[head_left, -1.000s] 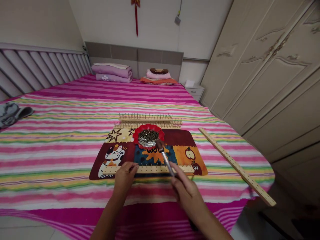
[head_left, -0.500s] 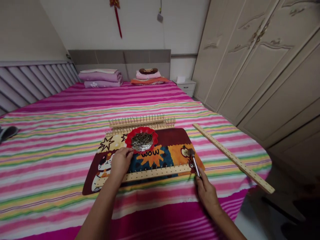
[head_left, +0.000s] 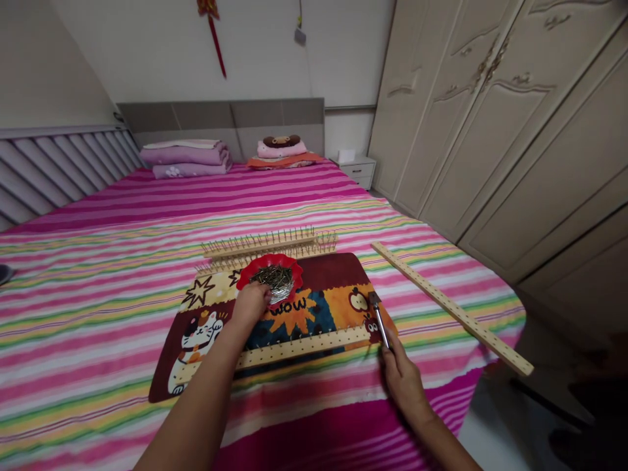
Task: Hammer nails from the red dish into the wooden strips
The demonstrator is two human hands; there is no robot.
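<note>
My left hand [head_left: 252, 305] is at the near left rim of a red scalloped bowl [head_left: 245, 275] full of loose nails [head_left: 279, 280]. Its fingers are bent together over the nails, and the fingertips are hidden. In my right hand [head_left: 405, 379] is a hammer [head_left: 381, 324], gripped by the handle, its head over the right part of a patterned mat [head_left: 338, 268]. Between the hands a drilled wooden strip [head_left: 304, 343] lies along the mat's near side, with several nails standing in it. My left forearm covers part of the strip's left end.
Behind the bowl lie wooden strips [head_left: 265, 248] bristling with upright nails. A long drilled strip [head_left: 451, 307] rests on the striped bedspread [head_left: 98, 314] at right. Folded bedding [head_left: 186, 157] sits at the headboard, and a wardrobe [head_left: 456, 131] stands on the right.
My left hand has moved from just outside the bowl's rim onto the nails. The hammer stays in my right hand in nearly the same place. The view has shifted slightly.
</note>
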